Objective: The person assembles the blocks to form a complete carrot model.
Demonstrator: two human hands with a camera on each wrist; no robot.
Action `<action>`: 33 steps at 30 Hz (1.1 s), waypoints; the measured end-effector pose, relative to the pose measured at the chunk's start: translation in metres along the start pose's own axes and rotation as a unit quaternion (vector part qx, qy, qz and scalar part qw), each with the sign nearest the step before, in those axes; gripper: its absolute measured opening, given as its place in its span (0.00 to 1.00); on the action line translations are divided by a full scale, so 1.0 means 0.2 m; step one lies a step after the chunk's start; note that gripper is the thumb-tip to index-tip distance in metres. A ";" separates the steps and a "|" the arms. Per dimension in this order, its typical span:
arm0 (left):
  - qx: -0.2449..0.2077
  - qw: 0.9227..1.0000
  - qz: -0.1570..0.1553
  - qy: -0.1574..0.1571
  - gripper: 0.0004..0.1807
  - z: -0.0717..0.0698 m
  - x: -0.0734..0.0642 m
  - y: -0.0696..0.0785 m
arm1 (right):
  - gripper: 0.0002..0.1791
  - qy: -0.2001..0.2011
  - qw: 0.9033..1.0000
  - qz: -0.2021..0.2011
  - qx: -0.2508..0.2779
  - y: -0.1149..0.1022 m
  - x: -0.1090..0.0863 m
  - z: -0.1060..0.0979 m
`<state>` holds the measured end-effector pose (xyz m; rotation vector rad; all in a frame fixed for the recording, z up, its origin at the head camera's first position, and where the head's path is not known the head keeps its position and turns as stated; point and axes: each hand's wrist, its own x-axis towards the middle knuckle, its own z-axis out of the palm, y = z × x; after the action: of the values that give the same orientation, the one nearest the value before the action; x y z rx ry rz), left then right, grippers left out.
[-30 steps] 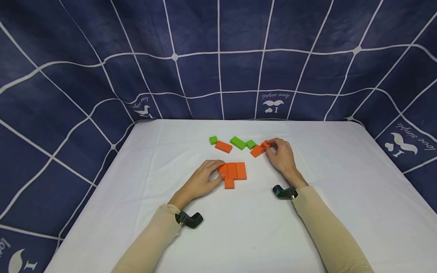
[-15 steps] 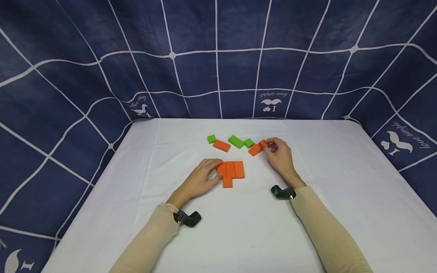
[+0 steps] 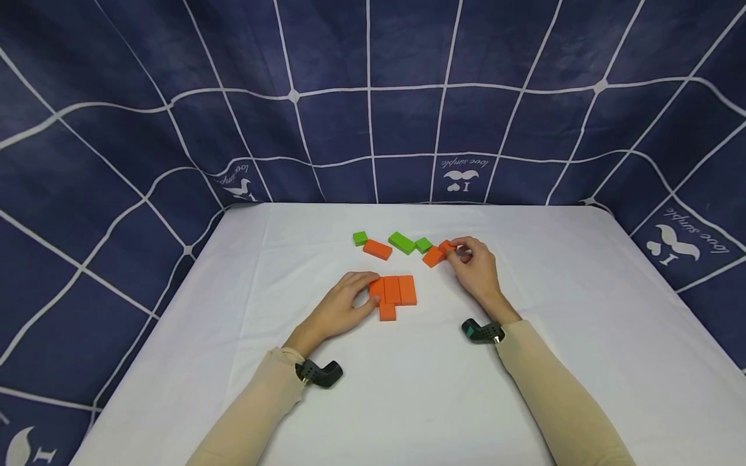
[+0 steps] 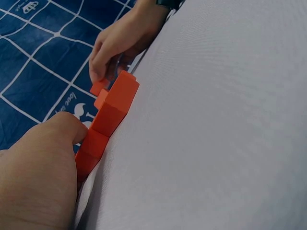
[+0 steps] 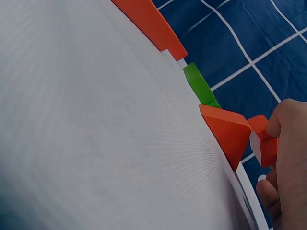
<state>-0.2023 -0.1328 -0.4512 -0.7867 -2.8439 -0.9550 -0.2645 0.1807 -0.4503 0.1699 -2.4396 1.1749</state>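
Note:
Near the middle of the table, my left hand (image 3: 340,307) has its thumb and fingers around the leftmost orange block (image 3: 375,288) of a flat row. Two more orange blocks (image 3: 399,290) lie side by side against it, with a small square orange block (image 3: 387,312) below the row. Farther back and to the right, my right hand (image 3: 479,268) pinches a small orange block (image 3: 445,246) between thumb and fingers, as the right wrist view also shows. Another orange block (image 5: 226,129) lies right beside that one. The right hand's fingers partly hide the pinched block.
Behind the row lie a long orange block (image 3: 377,250), a small green block (image 3: 360,239), a longer green block (image 3: 402,243) and another small green block (image 3: 423,245). A white cloth (image 3: 373,401) covers the table. A blue checked curtain (image 3: 332,123) hangs around its back and sides.

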 end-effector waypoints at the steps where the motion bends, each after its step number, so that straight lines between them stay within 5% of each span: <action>1: 0.000 1.000 0.002 0.001 0.28 0.00 0.00 0.00 | 0.11 0.001 1.000 -0.004 0.001 0.00 0.00 0.00; 33: 0.002 1.000 0.002 -0.001 0.27 -0.01 0.00 0.00 | 0.10 -0.036 0.998 -0.045 0.032 -0.02 -0.01 0.00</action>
<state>-0.2024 -0.1331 -0.4501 -0.7920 -2.8446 -0.9481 -0.2626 0.1777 -0.4490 0.3424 -2.4304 1.2265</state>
